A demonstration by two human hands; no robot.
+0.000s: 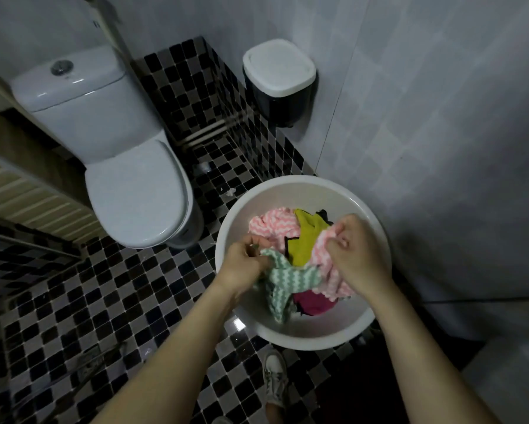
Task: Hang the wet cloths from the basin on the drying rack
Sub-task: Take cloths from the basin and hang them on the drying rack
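A round white basin (287, 191) sits on the tiled floor by the right wall. Inside lie wet cloths: a pink-and-white wavy cloth (272, 224), a yellow-green cloth (304, 240), a magenta cloth (313, 302) and a green-and-white wavy cloth (287, 278). My left hand (245, 261) grips the green-and-white cloth at its upper edge, and the cloth trails down over the pile. My right hand (355, 249) pinches a fold of a second pink-and-white cloth (330, 270) at the basin's right side. No drying rack is in view.
A white toilet (135, 185) with its lid down stands to the left of the basin. A black bin with a white lid (278, 71) stands in the far corner. The floor is black, grey and white mosaic tile (89, 301). My shoe (275, 377) is below the basin.
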